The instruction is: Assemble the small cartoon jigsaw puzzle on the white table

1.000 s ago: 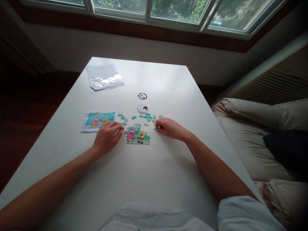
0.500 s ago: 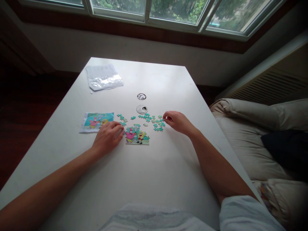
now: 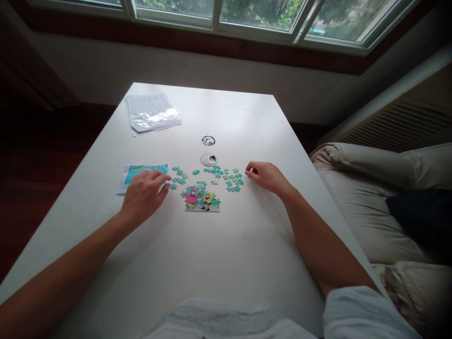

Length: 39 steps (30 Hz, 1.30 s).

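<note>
A partly assembled jigsaw puzzle (image 3: 202, 198) lies flat on the white table, showing a pink starfish, a teal figure and a yellow sponge character. Loose teal puzzle pieces (image 3: 234, 180) are scattered behind it, with a smaller cluster (image 3: 178, 175) to its left. Over the picture packet (image 3: 124, 182) hovers or rests my left hand (image 3: 145, 192), thumb apart from the fingers and nothing visible in it; it covers much of the printed picture. Just right of the loose pieces is my right hand (image 3: 267, 176), fingers loosely bent with a small gap at the thumb, no piece seen between them.
A clear plastic sleeve with paper (image 3: 152, 113) lies at the table's back left. Two round cable holes (image 3: 208, 159) sit in the tabletop behind the pieces. A beige sofa (image 3: 356, 202) stands along the right side, and a window (image 3: 261, 16) is beyond the table.
My left hand has drawn back leftwards from the puzzle's edge, uncovering a loose piece and hiding more of the packet. My right hand has shifted slightly right, off the loose pieces.
</note>
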{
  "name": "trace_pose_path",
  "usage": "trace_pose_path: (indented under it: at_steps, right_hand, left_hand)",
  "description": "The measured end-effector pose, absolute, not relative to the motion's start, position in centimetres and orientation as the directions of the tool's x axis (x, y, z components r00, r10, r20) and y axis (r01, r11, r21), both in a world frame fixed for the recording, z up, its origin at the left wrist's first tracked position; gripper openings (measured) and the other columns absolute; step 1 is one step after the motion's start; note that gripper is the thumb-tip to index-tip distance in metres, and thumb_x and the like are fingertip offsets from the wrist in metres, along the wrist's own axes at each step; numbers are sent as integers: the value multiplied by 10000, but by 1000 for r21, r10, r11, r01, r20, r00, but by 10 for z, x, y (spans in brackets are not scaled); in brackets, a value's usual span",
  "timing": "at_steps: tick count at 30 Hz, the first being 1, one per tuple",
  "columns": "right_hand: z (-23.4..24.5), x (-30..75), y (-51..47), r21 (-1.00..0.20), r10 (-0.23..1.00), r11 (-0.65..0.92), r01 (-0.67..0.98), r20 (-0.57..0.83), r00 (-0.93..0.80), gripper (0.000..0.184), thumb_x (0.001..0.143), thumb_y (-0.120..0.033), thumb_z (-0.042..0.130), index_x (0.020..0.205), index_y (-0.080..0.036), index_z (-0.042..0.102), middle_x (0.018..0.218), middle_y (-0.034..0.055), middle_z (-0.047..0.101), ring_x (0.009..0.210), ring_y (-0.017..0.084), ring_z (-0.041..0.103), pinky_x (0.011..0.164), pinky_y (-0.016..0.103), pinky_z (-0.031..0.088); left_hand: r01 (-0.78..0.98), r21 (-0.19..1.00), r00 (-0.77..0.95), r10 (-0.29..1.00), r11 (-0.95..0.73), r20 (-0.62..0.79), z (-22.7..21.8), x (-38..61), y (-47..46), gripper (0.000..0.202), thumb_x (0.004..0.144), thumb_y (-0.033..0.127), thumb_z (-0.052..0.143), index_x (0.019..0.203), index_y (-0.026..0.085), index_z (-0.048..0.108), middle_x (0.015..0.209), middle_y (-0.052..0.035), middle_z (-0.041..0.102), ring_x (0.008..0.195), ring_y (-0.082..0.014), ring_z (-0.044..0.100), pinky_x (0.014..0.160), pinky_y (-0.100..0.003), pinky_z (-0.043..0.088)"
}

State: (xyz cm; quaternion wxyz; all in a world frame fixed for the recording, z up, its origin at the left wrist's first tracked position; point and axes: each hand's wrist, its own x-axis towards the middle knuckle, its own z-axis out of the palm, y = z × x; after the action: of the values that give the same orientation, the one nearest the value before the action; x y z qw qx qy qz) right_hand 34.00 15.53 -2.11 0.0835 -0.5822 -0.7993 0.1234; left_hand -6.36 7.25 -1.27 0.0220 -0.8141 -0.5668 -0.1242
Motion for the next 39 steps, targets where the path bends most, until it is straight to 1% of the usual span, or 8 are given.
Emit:
trace_pose_path:
  at_steps: [14,16,19,24,26,31,34,39]
  right_hand:
    - [-20,335,153,-288,962,241,927,-56,-268,190,917,-367,581,917,-239,721,822,14,718,694,148,585,622,273,324]
    - [-22,333,154,-293,968,233,927,-25,-251,190,914,-366,586,895,-236,723,815,17,719,692,154,586,626,279,331]
    - [-27,331,156,-307,978,209,928,78,-194,206,918,-369,581,880,-228,726,804,27,720,689,165,587,641,289,348]
    - [-37,329,160,-357,977,176,918,176,-119,222,920,-374,572,896,-219,730,793,34,718,690,175,598,663,296,375]
    - [-40,328,161,-373,975,179,910,190,-114,227,920,-373,567,896,-216,730,792,36,715,697,177,602,674,297,382]
    - [-50,326,161,-414,968,192,890,227,-103,247,918,-378,551,873,-204,720,777,41,702,695,178,588,693,299,391]
    - [-57,324,162,-449,965,186,874,252,-76,259,919,-384,540,869,-199,714,762,42,694,688,179,576,697,297,399]
    - [-65,324,164,-490,960,164,856,279,-24,273,918,-402,528,859,-201,704,727,35,676,662,177,558,683,297,400]
  left_hand:
    - [924,110,341,920,-366,194,-32,-62,74,284,998,354,477,1093,227,713,1088,-84,683,1013,-288,592,959,-464,452]
    - [913,130,351,907,-387,233,-37,-58,73,301,1002,356,478,1173,228,689,1202,-99,663,1111,-303,581,993,-477,451]
    - [871,162,418,873,-464,253,-44,-50,73,391,1013,364,476,1361,229,593,1452,-104,549,1365,-324,460,1135,-506,372]
    - [825,198,493,845,-529,208,-50,-44,76,469,1024,384,478,1465,227,505,1549,-84,484,1495,-326,328,1224,-527,264]
    - [819,200,501,840,-538,211,-50,-46,78,412,1027,377,475,1402,228,558,1511,-71,531,1485,-323,346,1222,-528,267]
    - [804,278,450,844,-525,291,-46,-53,84,207,1022,318,478,1021,227,664,1236,-43,700,1341,-265,510,1158,-453,367]
    - [827,306,371,866,-473,335,-45,-53,87,172,1000,298,499,974,222,651,1126,-60,702,1191,-247,584,1062,-412,443]
    - [936,157,256,915,-316,313,-40,-48,82,178,940,388,595,954,229,675,1063,-87,676,1085,-320,563,969,-501,430]
